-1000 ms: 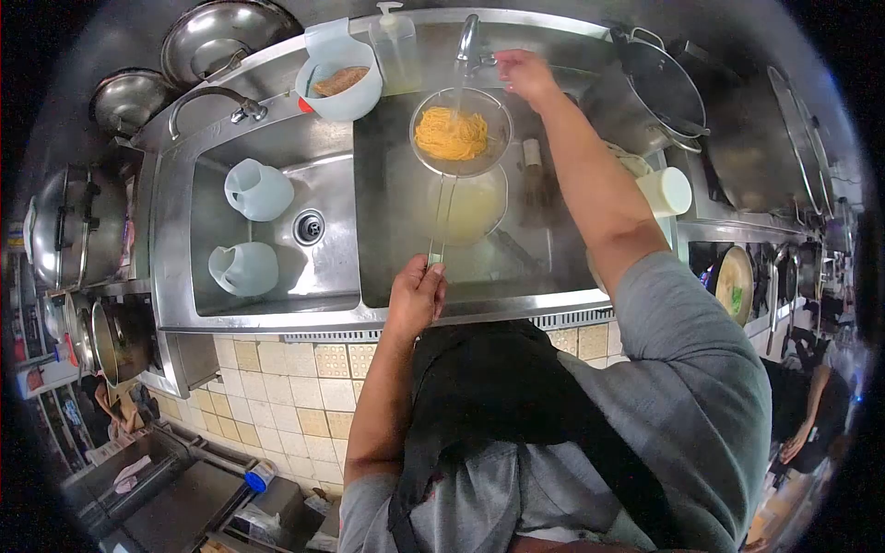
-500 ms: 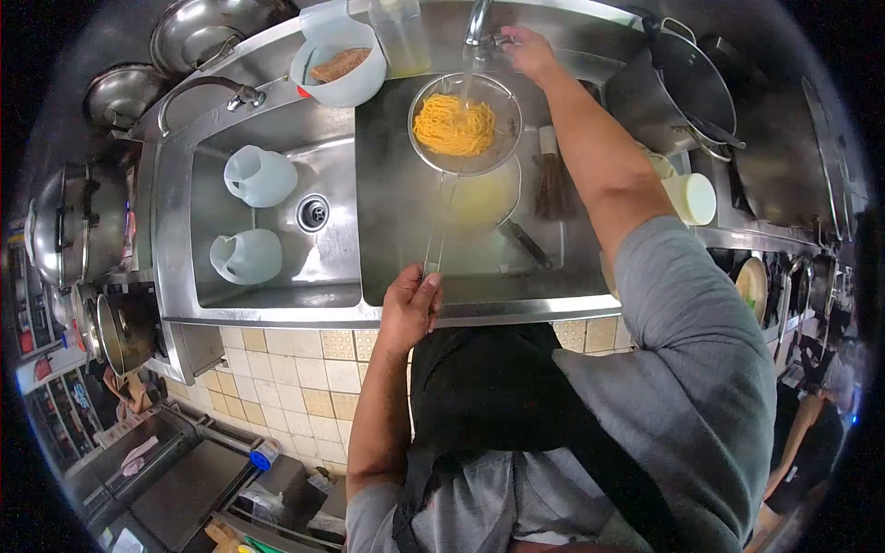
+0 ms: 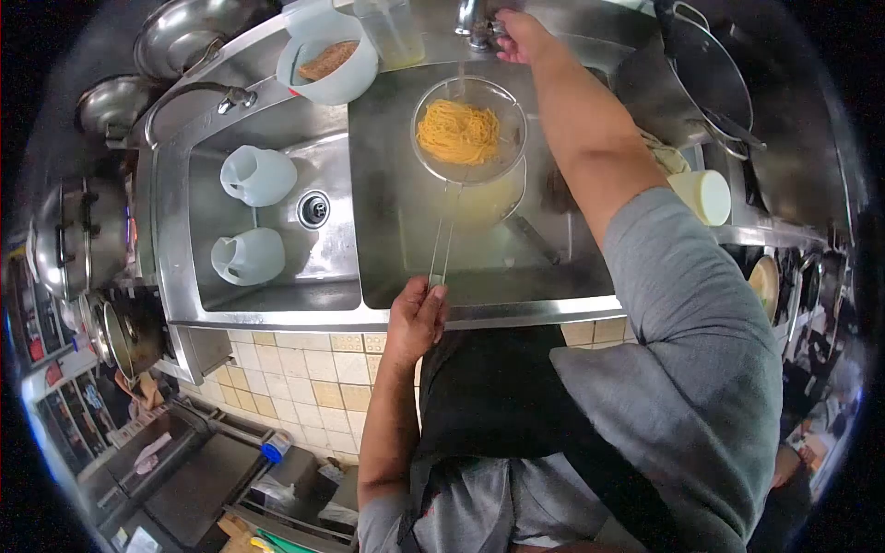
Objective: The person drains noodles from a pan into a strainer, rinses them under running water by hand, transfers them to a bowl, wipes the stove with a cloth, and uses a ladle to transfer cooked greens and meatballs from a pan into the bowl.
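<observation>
My left hand (image 3: 417,318) is closed around the long wire handle of a mesh strainer (image 3: 513,152). Yellow noodles (image 3: 457,132) lie in the strainer, which is held over the right sink basin (image 3: 392,221) beneath the faucet (image 3: 473,26). Up at the faucet, the fingers of my right hand (image 3: 523,37) are closed on its knob. Only a faint streak shows below the spout. Under the strainer, a round vessel (image 3: 489,198) with cloudy yellowish liquid is partly hidden. A dark-handled utensil (image 3: 535,240) lies beside it.
Two cut white plastic jugs (image 3: 258,175) lie in the left basin near the drain (image 3: 313,210). A white container (image 3: 346,83) with something brown stands on the back ledge. At right are a large dark pot (image 3: 714,78) and a cream-coloured container (image 3: 710,196).
The view has shifted slightly. The water stream onto the noodles, plain before, is now much fainter. Both hands keep their holds on the strainer and the faucet knob.
</observation>
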`<state>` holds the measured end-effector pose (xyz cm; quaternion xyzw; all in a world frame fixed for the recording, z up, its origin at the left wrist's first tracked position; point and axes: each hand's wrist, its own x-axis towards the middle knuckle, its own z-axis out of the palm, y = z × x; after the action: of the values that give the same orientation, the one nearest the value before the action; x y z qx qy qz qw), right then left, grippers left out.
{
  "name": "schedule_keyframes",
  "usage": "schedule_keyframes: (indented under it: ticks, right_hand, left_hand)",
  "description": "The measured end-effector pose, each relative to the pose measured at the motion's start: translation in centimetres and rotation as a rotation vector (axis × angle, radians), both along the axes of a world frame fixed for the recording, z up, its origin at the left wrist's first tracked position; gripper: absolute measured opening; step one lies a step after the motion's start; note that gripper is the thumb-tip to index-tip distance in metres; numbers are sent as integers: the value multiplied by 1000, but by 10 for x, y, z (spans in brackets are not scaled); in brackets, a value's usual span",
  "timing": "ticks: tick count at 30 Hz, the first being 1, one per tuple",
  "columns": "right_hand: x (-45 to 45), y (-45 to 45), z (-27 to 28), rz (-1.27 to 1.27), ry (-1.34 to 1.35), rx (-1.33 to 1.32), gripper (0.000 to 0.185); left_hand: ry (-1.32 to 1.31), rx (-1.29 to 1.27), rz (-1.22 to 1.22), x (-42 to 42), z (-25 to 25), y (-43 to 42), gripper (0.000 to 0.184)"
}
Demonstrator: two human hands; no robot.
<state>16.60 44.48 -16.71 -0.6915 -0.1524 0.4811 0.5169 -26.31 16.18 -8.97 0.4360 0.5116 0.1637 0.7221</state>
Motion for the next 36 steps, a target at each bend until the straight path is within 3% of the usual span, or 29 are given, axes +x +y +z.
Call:
schedule_keyframes:
  ticks: [2,4,10,12,14,20,25,27,29,31,33,36]
  right_hand:
    - [13,5,-27,55,244,161,30]
    - [-21,-45,19,118,129,161,42]
    - [-75,-187,36,-100,-273,243,39]
    - [-81,-247,24,-150,-524,305,37]
    - [-98,-313,47,-241,-372,231,34]
    - [-115,-446,80,-501,-520,145,29]
    - [-113,-504,82,-614,-878,-107,24]
    - [-108,-522,68,-516,-870,-251,36]
    - [-112,-525,58,-436,-824,-222,46]
    - [-100,-525,15,-231,-1116,-193,53]
    - [-110,-530,36,48,-1254,-426,55]
    - [-70,-541,30,36,-1146,-437,44]
  left_hand:
    - [-14,5,-30,-6,-4,-6,12]
    - [-16,97,-62,-18,-13,-11,12]
    - [-33,8,-158,-37,13,-14,12]
    - [-25,11,-234,-49,14,-12,13]
    - [-39,18,-315,-55,18,-12,13]
    - [-67,0,-605,-40,19,-9,13]
    - [-97,-23,-772,-6,16,-19,13]
    - [-133,-3,-803,0,15,-27,13]
    - [-145,-5,-811,2,24,-36,14]
    - [-66,2,-744,4,31,-44,14]
    - [-88,5,-721,1,30,-53,13]
    - [-64,-3,-665,5,30,-66,12]
